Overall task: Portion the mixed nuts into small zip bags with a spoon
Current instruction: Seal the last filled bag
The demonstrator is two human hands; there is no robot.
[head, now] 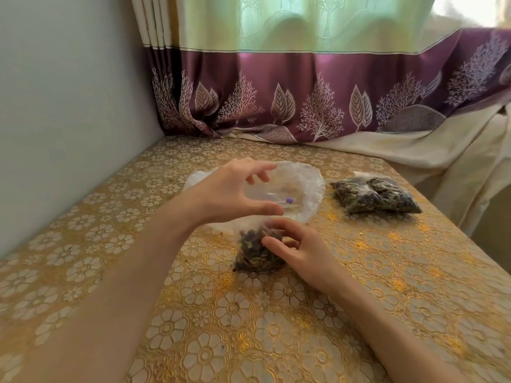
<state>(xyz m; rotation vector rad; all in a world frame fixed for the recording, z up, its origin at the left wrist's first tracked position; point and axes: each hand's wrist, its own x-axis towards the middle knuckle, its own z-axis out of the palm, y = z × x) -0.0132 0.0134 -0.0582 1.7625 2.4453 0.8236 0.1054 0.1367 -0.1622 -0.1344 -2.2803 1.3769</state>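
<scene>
small bag (258,251) of dark mix lies on the tabletop (359,286) at centre, long axis running 5 to 11 o'clock, clear top end toward 1 o'clock. right hand (297,248) rests on its right side, fingers loosely curved on the plastic; whether they pinch it, cannot tell. left hand (235,190) hovers above at 12 o'clock, fingers curled in an open c, gripping nothing visible. big clear bag (301,186) sits behind, a purple-tipped spoon (287,200) inside. two filled bags (376,194) lie at 2 o'clock, near the tabletop's right edge. bare tabletop toward 6 and 9 o'clock. curtain (304,106) at 12.
</scene>
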